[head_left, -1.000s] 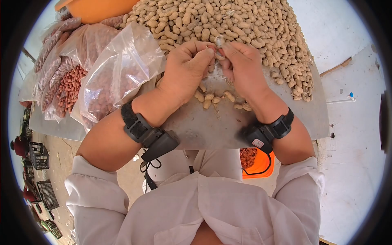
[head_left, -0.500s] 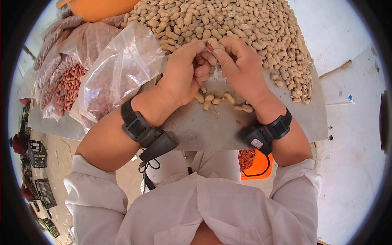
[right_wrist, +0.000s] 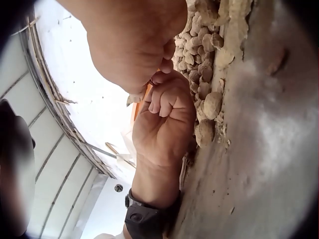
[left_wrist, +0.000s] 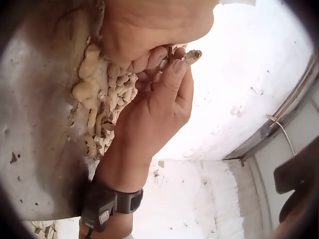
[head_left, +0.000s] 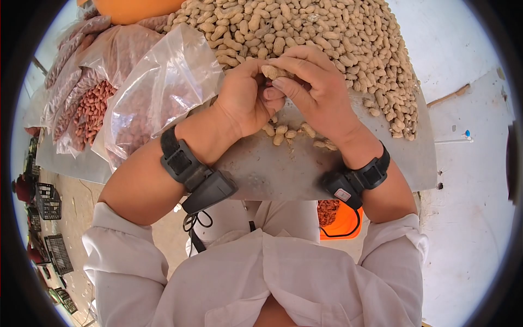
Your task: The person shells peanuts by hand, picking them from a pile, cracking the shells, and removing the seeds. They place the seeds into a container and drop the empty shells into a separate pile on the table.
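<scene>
My right hand (head_left: 324, 90) pinches a tan peanut shell (head_left: 274, 72) between thumb and fingers, close over my left hand. In the left wrist view, the shell (left_wrist: 192, 56) sticks out past the right thumb, its end broken open. My left hand (head_left: 242, 101) has its fingers curled in, their tips meeting the right hand's fingers below the shell. Inside its curl, peanut kernels are mostly hidden; a reddish bit shows between the hands in the right wrist view. Just behind both hands rises a big heap of unshelled peanuts (head_left: 338, 38).
Several loose peanuts (head_left: 280, 132) lie on the metal table (head_left: 272, 169) beneath the wrists. Clear plastic bags (head_left: 158, 92) and red kernels (head_left: 93, 114) sit at the left, by an orange basin (head_left: 136, 11). An orange bucket (head_left: 348, 223) stands below the table edge.
Half a second ago a red kernel showed in the open shell and another in the left hand; neither shows now in the head view. The right hand has brought the shell left and slightly nearer.
</scene>
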A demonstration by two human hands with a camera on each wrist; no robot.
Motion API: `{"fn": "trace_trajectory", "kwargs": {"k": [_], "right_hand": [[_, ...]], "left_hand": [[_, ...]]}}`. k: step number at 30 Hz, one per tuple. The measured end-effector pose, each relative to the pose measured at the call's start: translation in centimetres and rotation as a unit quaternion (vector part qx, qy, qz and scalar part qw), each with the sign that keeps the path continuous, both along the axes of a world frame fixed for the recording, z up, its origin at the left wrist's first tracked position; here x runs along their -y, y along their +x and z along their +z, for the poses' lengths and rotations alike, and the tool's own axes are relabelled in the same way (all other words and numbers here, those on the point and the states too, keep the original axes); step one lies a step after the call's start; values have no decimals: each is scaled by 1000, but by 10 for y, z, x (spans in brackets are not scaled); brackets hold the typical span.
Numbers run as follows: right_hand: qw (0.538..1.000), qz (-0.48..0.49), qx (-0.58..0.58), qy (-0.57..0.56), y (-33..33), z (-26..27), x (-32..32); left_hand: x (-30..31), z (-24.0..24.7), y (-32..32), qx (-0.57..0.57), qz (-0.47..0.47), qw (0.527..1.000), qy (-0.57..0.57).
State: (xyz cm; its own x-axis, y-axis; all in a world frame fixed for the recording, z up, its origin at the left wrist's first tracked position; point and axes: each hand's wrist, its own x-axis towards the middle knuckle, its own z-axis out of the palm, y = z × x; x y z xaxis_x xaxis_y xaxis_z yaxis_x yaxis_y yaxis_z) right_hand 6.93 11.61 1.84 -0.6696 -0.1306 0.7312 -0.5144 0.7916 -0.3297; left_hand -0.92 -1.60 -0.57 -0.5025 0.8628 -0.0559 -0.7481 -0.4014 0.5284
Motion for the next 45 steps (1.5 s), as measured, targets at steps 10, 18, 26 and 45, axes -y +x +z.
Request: {"fn": "trace_trajectory", "kwargs": {"k": [10,18,26,45], "right_hand": [[965,-6,146,-217,7,2,-11],[944,40,270,-185,25,40,-65],[890,-85,444,-53,37,51,-79],[875,-178,435,116,24,31,-84]], "left_hand": [[1,6,3,-26,-6,998,-50],[7,5,1,-118,-18,992,-44],[9,5,-3,-125,1,991,-46],[10,7,-4,-129,19,989,-64]]}}
